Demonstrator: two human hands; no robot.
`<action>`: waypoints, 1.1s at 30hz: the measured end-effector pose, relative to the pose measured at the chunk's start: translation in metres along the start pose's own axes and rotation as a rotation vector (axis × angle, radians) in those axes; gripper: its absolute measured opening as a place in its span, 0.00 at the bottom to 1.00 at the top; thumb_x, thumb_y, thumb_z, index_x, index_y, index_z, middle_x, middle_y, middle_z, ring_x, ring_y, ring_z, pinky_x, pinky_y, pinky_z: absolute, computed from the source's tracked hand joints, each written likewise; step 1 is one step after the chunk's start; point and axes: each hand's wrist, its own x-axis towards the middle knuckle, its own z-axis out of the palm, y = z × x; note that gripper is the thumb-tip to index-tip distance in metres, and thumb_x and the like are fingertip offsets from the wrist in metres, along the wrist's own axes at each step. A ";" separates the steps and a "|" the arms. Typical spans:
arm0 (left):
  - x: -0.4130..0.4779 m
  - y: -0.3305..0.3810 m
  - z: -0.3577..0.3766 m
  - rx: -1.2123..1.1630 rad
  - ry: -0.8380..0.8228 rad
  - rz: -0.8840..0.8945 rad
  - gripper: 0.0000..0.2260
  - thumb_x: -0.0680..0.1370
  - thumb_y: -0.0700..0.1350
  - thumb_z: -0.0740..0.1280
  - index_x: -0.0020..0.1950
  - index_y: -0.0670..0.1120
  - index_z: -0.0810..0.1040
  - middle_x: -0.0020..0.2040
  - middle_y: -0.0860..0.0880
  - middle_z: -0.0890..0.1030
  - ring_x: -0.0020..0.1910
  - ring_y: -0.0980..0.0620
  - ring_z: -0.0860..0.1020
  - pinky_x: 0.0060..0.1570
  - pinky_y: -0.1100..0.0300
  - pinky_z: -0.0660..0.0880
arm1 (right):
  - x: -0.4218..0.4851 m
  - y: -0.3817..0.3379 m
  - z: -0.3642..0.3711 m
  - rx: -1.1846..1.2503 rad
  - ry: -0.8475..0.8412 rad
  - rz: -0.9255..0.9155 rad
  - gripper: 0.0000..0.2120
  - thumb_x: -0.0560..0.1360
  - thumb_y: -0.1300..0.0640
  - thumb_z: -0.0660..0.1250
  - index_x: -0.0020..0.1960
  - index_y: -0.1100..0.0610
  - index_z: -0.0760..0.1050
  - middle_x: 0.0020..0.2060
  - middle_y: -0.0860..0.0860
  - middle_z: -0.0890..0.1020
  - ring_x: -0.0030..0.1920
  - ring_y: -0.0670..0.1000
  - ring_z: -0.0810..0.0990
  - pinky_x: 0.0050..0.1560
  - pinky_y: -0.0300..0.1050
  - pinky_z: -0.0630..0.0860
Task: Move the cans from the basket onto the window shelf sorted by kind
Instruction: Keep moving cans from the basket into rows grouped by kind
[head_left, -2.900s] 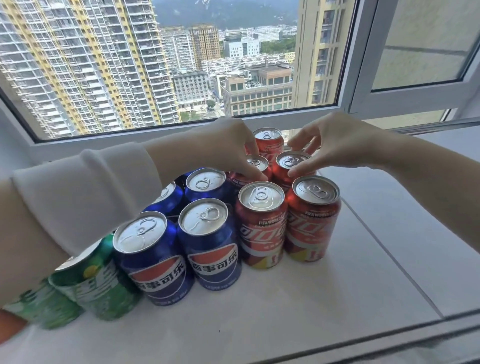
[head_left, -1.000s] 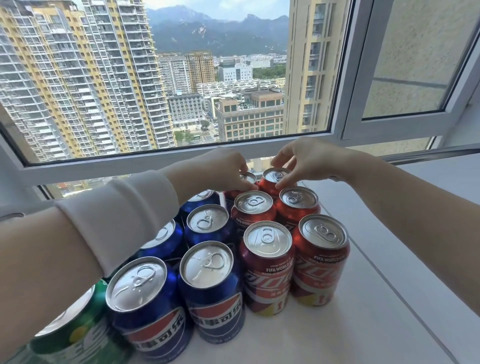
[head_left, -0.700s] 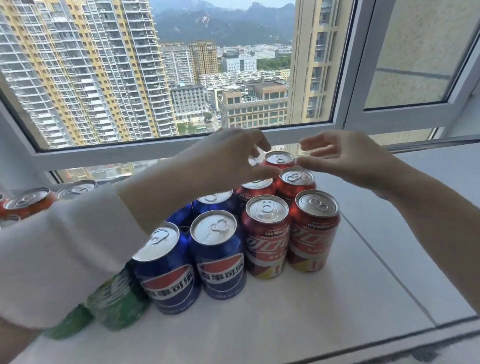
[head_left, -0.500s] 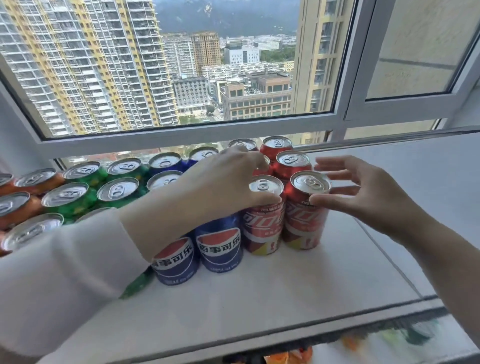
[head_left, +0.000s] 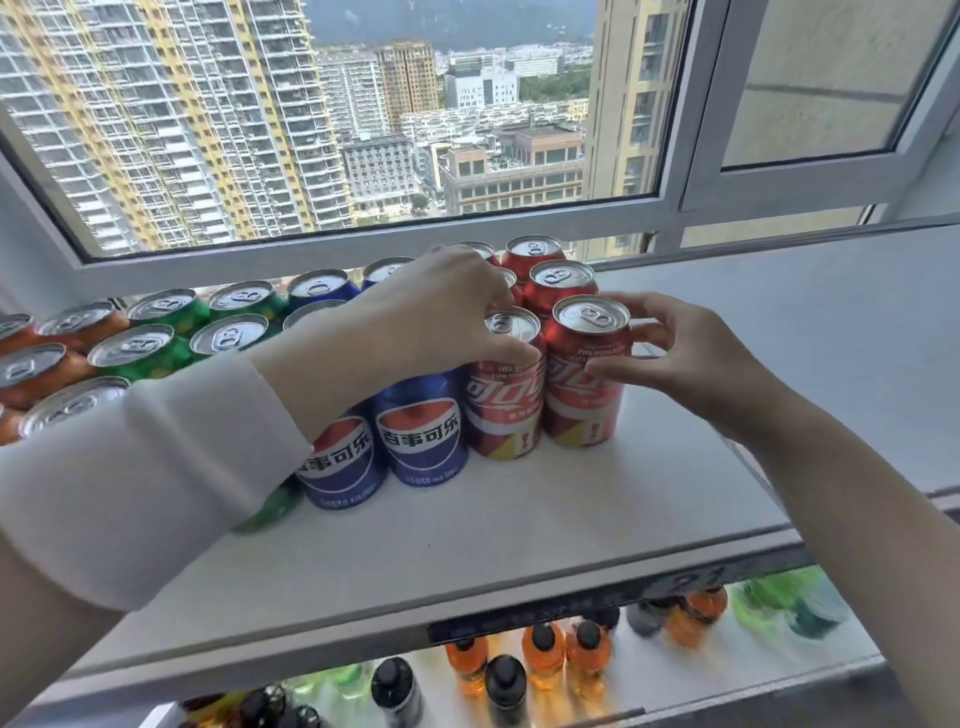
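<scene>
Left hand: the left hand (head_left: 447, 312) reaches in from the lower left of the frame, in a white sleeve (head_left: 130, 467), and lies over the tops of the cans at centre.
Left grip: grasping the left front red can (head_left: 511, 395); the thumb curls onto its front just under the rim and the fingers curl over behind its top.
Right hand: the right hand (head_left: 680, 358) comes in from the lower right, bare-armed.
Right grip: grasping the right front red can (head_left: 584, 379); the thumb is on the label side and the fingers wrap round the back near the rim.
Both held cans: upright on the window shelf (head_left: 519, 519), touching side by side, at centre right of the frame.
Red cans (head_left: 561, 283): more stand upright in rows just behind the two held ones, toward the window (head_left: 363, 130).
Blue cans (head_left: 426, 431): upright, directly left of the red group, partly hidden by the left arm.
Green cans (head_left: 137, 353): further left, grouped together.
Orange cans (head_left: 36, 371): at the left edge of the frame, beside the green.
Lower frame: bottles (head_left: 543, 657) with dark caps stand below the shelf's front edge, blurred.
</scene>
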 end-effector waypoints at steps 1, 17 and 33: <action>0.000 0.000 0.000 -0.008 -0.004 -0.005 0.26 0.72 0.59 0.66 0.65 0.46 0.75 0.61 0.47 0.77 0.55 0.51 0.73 0.50 0.61 0.66 | 0.000 0.001 0.000 0.016 0.001 0.007 0.37 0.54 0.48 0.75 0.63 0.50 0.72 0.52 0.46 0.81 0.57 0.46 0.77 0.55 0.45 0.77; 0.000 0.001 0.003 -0.036 0.000 -0.041 0.27 0.71 0.60 0.67 0.65 0.47 0.75 0.59 0.47 0.77 0.53 0.52 0.71 0.48 0.62 0.63 | -0.007 0.021 0.001 0.071 -0.013 0.057 0.36 0.56 0.51 0.75 0.61 0.54 0.69 0.54 0.48 0.78 0.56 0.44 0.76 0.50 0.38 0.75; -0.040 -0.014 -0.008 -0.154 0.158 -0.137 0.28 0.73 0.61 0.61 0.71 0.53 0.65 0.70 0.52 0.69 0.65 0.51 0.69 0.57 0.59 0.64 | -0.022 -0.015 0.020 -0.190 0.326 -0.109 0.40 0.66 0.38 0.62 0.73 0.51 0.58 0.70 0.48 0.63 0.66 0.39 0.61 0.62 0.29 0.58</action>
